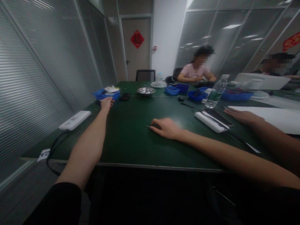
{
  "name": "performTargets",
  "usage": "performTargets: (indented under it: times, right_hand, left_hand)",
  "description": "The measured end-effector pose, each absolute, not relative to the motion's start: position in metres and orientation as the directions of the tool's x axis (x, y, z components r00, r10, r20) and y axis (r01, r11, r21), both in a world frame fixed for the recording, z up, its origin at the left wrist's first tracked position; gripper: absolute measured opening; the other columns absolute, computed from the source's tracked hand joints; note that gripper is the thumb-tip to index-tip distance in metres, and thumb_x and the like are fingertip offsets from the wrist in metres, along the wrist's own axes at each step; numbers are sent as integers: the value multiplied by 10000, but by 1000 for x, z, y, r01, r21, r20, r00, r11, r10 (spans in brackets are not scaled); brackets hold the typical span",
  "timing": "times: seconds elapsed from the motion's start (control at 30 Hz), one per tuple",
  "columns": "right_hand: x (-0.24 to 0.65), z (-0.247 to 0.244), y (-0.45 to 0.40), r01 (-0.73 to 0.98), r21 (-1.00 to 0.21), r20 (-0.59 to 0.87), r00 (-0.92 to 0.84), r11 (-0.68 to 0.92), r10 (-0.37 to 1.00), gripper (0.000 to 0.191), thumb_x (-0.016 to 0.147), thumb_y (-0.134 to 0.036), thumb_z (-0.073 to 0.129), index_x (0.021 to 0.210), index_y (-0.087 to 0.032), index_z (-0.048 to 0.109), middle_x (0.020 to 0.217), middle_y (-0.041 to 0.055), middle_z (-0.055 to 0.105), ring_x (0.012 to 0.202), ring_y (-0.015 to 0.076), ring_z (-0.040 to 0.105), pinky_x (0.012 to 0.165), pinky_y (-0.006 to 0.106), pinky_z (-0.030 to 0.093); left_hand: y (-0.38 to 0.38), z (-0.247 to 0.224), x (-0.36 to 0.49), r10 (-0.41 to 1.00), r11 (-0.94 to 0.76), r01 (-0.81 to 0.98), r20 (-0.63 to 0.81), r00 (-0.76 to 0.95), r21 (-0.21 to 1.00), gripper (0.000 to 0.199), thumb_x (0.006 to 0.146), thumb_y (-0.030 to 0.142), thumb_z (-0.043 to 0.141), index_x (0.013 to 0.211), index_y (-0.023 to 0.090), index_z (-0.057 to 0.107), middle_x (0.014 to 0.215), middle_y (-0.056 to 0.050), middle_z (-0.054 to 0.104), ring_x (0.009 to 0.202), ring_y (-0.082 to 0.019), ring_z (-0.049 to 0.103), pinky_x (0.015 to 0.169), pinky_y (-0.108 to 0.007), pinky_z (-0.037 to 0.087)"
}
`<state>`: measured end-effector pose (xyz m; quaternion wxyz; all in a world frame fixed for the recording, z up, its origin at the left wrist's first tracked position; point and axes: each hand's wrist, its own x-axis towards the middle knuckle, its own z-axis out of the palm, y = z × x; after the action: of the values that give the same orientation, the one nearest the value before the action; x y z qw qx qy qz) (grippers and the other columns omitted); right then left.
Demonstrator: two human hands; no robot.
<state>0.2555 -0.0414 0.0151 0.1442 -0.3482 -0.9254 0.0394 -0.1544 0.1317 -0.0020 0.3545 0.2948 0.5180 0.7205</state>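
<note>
My left hand (107,103) reaches to the near edge of a blue basket (103,95) at the back left, its fingers curled; whether they grip the basket or something small is hidden. White crumpled material (112,89) lies in that basket. My right hand (165,127) rests low over the green table (131,143), fingers closed around a thin metal tool (147,126) whose tip points left. A black phone (125,96) lies just right of the basket, and a metal bowl (146,91) stands further right.
White power banks (75,120) with black cables lie left and right (211,122). A water bottle (217,92), dark tablet (217,117) and more blue baskets (172,90) are right. Another person's hand (243,116) touches white paper (269,118). Two people sit behind.
</note>
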Motion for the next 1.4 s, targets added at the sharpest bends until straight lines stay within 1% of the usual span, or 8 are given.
performTargets:
  times: [0.1, 0.17, 0.23, 0.3, 0.4, 0.67, 1.07, 1.4]
  right_hand:
    - [255, 14, -41, 638, -159, 242, -715, 754, 656, 359, 1043, -484, 496, 1191, -194, 649, 869, 48, 713, 712, 169, 620, 649, 277, 367]
    - [255, 14, -41, 640, -159, 245, -712, 752, 658, 356, 1041, -482, 500, 1187, -196, 653, 877, 51, 716, 710, 169, 617, 650, 277, 365]
    - [255, 14, -42, 650, -166, 262, -696, 742, 668, 344, 1040, -472, 502, 1177, -198, 658, 881, 52, 720, 704, 167, 612, 649, 277, 362]
    - [255, 14, -43, 672, -171, 295, -663, 721, 688, 341, 1040, -467, 498, 1174, -199, 659, 870, 51, 722, 700, 166, 609, 649, 275, 357]
    - [255, 14, -46, 715, -181, 330, -603, 676, 726, 352, 1039, -477, 492, 1172, -197, 659, 846, 48, 720, 696, 165, 611, 647, 270, 349]
    - [252, 20, -49, 750, -182, 290, -577, 636, 763, 349, 1031, -473, 494, 1156, -202, 676, 845, 50, 723, 694, 165, 615, 635, 268, 347]
    - [255, 12, -42, 696, -141, 297, -649, 704, 701, 331, 1045, -457, 479, 1169, -215, 667, 866, 47, 725, 719, 173, 621, 670, 276, 358]
    - [258, 9, -39, 567, -215, 321, -728, 795, 606, 328, 1059, -443, 494, 1188, -190, 659, 900, 56, 730, 733, 170, 643, 681, 266, 408]
  left_hand:
    - [126, 7, -129, 918, -107, -103, 58, -392, 989, 194, 724, 1, 767, 856, 133, 714, 700, -80, 693, 554, -173, 620, 514, -237, 427]
    - [112, 13, -107, 979, -111, 84, 123, -163, 990, 240, 695, -10, 809, 863, 147, 739, 765, -98, 719, 691, -225, 693, 603, -277, 485]
    - [88, 16, -82, 955, -286, 316, 241, 173, 905, 256, 687, 58, 867, 898, 170, 775, 876, -103, 745, 861, -260, 721, 731, -309, 519]
    - [57, 14, -57, 838, -501, 403, 312, 448, 766, 229, 787, 212, 847, 1011, 217, 800, 1036, -96, 750, 992, -270, 704, 849, -344, 516]
    - [18, 6, -28, 681, -682, 396, 337, 651, 615, 206, 928, 363, 723, 1076, 241, 800, 1115, -96, 710, 1038, -246, 663, 897, -358, 494]
    - [2, 5, -24, 635, -687, 366, 273, 722, 628, 287, 967, 402, 688, 1145, 199, 785, 1086, -84, 666, 958, -197, 634, 825, -310, 486]
    - [-3, 2, -27, 603, -733, 342, 329, 727, 588, 280, 971, 355, 696, 1202, 229, 793, 1077, -88, 687, 953, -200, 638, 811, -306, 477]
    - [-7, 3, -29, 602, -712, 302, 331, 727, 634, 249, 962, 342, 707, 1162, 231, 805, 1114, -91, 700, 1034, -212, 654, 914, -331, 493]
